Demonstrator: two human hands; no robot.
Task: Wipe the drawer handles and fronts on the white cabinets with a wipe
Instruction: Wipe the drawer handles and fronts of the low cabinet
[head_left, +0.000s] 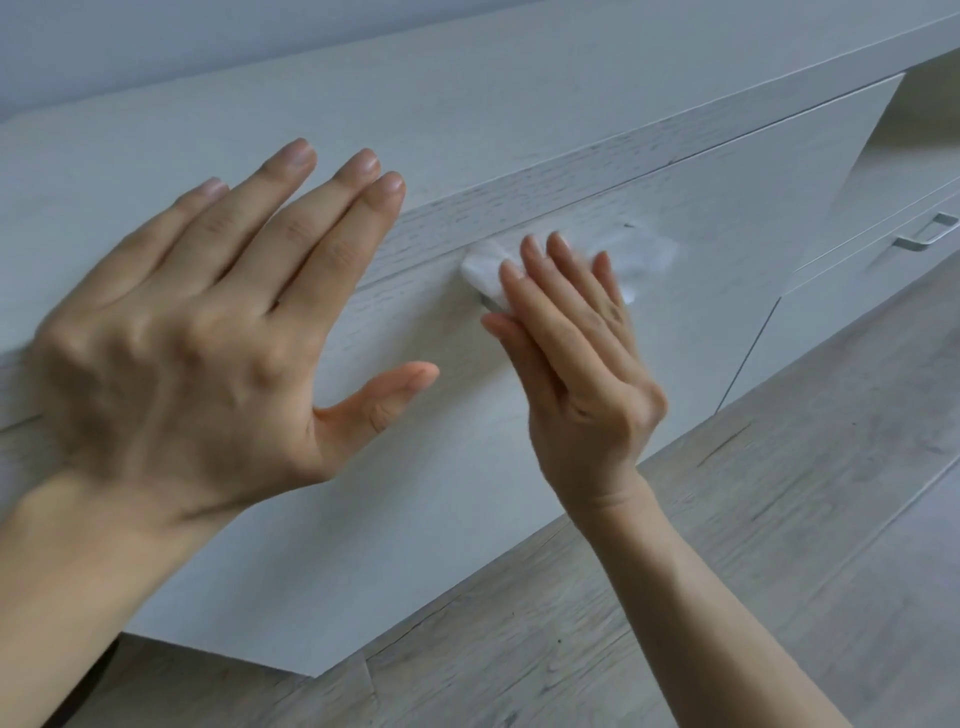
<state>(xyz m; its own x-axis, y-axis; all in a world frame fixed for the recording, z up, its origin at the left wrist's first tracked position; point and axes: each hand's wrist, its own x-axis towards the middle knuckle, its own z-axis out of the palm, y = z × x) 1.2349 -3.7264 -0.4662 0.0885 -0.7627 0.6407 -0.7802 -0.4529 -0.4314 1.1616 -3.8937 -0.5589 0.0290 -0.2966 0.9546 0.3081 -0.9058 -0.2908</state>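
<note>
A white wipe (644, 254) is pressed flat against a white drawer front (441, 467), over where its handle sits; only small dark ends of that handle show beside the wipe. My right hand (576, 358) lies flat on the wipe with fingers straight, covering its middle. My left hand (208, 317) hovers open in front of the cabinet's left part, fingers spread, holding nothing. The cabinet top (363, 119) runs above both hands.
To the right stands a second white cabinet with a drawer and a metal bar handle (927, 236). A grey wood-look floor (675, 571) runs below the cabinet fronts. A pale wall (156, 41) rises behind the cabinet top.
</note>
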